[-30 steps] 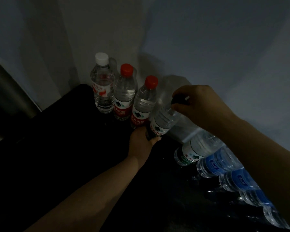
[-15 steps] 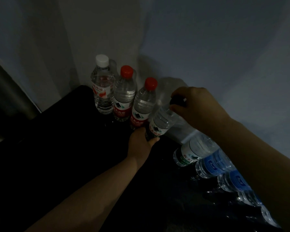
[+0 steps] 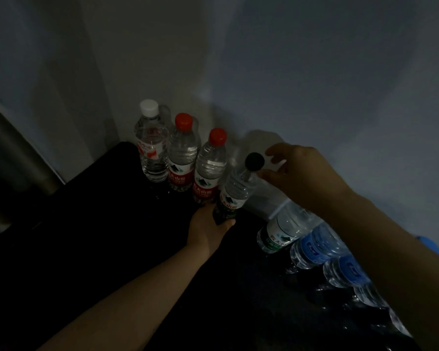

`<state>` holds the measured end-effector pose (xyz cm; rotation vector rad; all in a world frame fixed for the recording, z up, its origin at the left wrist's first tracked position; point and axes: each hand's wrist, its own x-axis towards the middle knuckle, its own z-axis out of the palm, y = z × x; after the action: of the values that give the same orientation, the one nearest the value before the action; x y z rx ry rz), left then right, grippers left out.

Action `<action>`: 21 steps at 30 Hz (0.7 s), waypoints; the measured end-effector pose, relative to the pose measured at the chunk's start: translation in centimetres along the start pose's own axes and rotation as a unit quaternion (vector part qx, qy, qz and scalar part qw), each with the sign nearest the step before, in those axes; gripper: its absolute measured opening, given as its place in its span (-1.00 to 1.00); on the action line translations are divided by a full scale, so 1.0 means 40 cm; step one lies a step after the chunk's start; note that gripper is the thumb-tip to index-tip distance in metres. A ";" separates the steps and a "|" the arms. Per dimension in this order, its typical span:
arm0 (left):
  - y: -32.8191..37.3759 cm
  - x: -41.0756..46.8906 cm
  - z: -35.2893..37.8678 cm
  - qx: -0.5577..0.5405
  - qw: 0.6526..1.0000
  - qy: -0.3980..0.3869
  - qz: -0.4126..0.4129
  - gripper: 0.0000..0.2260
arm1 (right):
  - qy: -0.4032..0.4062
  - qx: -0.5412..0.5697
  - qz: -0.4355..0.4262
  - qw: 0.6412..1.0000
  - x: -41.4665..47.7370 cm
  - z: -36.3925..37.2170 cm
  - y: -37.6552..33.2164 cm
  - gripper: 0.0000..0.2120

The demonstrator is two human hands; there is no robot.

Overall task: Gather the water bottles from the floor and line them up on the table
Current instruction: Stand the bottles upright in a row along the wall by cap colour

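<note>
A row of water bottles stands on the black table (image 3: 91, 236) along the wall: a white-capped bottle (image 3: 151, 145), then two red-capped bottles (image 3: 183, 155) (image 3: 209, 165), then a dark-capped bottle (image 3: 236, 188). My left hand (image 3: 208, 224) grips the base of the dark-capped bottle. My right hand (image 3: 297, 173) hovers just right of its cap with fingers apart, off the bottle. Further right stand a green-labelled bottle (image 3: 281, 231) and blue-labelled bottles (image 3: 314, 247), their tops hidden behind my right forearm.
A pale wall runs close behind the bottle row. A grey upright surface (image 3: 8, 158) stands at the left beyond the table's edge. The scene is dim. A blue object (image 3: 427, 243) peeks out past my right arm.
My right hand has let go of the dark cap and moved slightly right, so the cap now shows. The left hand stays on the bottle's base.
</note>
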<state>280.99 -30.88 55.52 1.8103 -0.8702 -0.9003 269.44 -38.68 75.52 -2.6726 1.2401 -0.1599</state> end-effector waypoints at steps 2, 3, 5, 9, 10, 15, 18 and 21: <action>0.002 -0.016 -0.002 0.008 1.000 -0.001 -0.015 -0.58 | 0.000 -0.013 0.001 1.000 -0.028 -0.027 0.024 -0.58; 0.003 -0.025 -0.002 0.017 1.000 -0.003 -0.019 -0.52 | 0.001 -0.019 0.004 1.000 -0.044 -0.041 0.035 -0.60; 0.008 -0.045 0.004 0.028 1.000 -0.014 0.000 -0.52 | 0.005 -0.027 0.013 1.000 -0.076 -0.065 0.056 -0.61; 0.030 -0.073 0.037 0.035 0.998 -0.046 0.017 -0.50 | -0.005 -0.042 0.028 0.999 -0.132 -0.094 0.097 -0.59; 0.035 -0.078 0.048 0.039 0.997 -0.058 0.015 -0.47 | -0.010 -0.039 0.031 0.999 -0.142 -0.096 0.106 -0.59; 0.059 -0.101 0.115 0.048 0.994 -0.087 0.038 -0.47 | -0.017 -0.023 0.028 0.999 -0.177 -0.083 0.135 -0.57; 0.062 -0.109 0.137 0.076 0.993 -0.090 0.025 -0.40 | -0.006 -0.009 0.018 1.000 -0.179 -0.075 0.140 -0.60; 0.069 -0.108 0.154 0.080 0.992 -0.093 0.035 -0.47 | -0.007 -0.007 0.005 1.000 -0.175 -0.067 0.145 -0.60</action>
<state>273.10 -30.66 56.99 1.8399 -1.1447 -0.9897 260.14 -37.31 76.75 -2.6736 1.2545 -0.1323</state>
